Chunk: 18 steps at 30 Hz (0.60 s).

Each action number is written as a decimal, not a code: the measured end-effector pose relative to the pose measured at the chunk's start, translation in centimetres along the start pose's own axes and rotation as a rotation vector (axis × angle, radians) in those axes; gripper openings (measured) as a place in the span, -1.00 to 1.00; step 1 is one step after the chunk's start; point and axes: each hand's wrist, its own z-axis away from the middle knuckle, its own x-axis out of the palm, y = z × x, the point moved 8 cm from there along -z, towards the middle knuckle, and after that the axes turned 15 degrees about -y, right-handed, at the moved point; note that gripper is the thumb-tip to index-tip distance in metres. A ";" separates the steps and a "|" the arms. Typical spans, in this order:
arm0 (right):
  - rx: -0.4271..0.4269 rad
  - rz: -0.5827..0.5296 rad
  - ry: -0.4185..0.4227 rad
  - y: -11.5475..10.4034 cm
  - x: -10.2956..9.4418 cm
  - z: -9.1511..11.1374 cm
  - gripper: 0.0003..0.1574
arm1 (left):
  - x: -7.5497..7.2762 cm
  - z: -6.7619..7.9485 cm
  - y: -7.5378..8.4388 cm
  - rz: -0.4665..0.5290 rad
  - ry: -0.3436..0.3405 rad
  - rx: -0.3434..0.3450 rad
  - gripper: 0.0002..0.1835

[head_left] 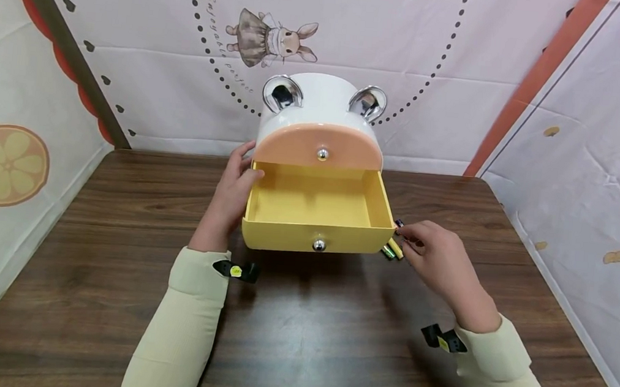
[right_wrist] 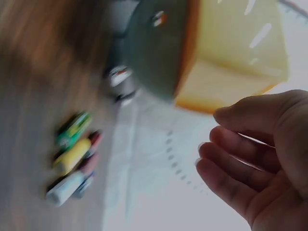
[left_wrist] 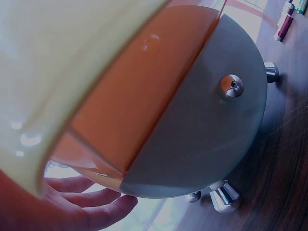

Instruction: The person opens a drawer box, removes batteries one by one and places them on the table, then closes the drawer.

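A white, rounded drawer cabinet point(head_left: 326, 96) with silver ears stands at the back of the table, its yellow drawer point(head_left: 317, 236) pulled out with nothing inside. The peach top drawer point(head_left: 297, 146) is closed. My left hand point(head_left: 233, 190) rests along the cabinet's left side, thumb by the yellow drawer's edge, with fingers point(left_wrist: 113, 211) reaching the lower rim in the left wrist view. My right hand point(head_left: 437, 254) hovers by the drawer's right front corner, fingers loosely bent and holding nothing. Beneath it lie several small battery-like cylinders, among them a yellow one point(right_wrist: 72, 156) and a green one point(right_wrist: 73, 130).
Below the yellow drawer, a grey-green drawer front point(left_wrist: 202, 115) carries a silver knob point(left_wrist: 231, 87). Silver feet point(left_wrist: 225, 196) hold the cabinet off the brown wooden table point(head_left: 297, 334). Printed cloth point(head_left: 440, 33) hangs behind and at both sides.
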 end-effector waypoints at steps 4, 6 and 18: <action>-0.123 0.042 0.151 -2.7 -1.6 0.9 -0.78 | 0.0 0.0 0.1 -0.008 -0.001 0.009 -0.39; -0.166 0.060 0.228 -3.7 -2.1 1.4 -0.76 | 0.0 0.1 0.0 0.000 -0.001 0.011 -0.40; -0.410 0.036 0.401 -8.3 -1.2 2.1 -0.90 | -0.1 0.0 -0.1 -0.002 0.000 0.005 -0.41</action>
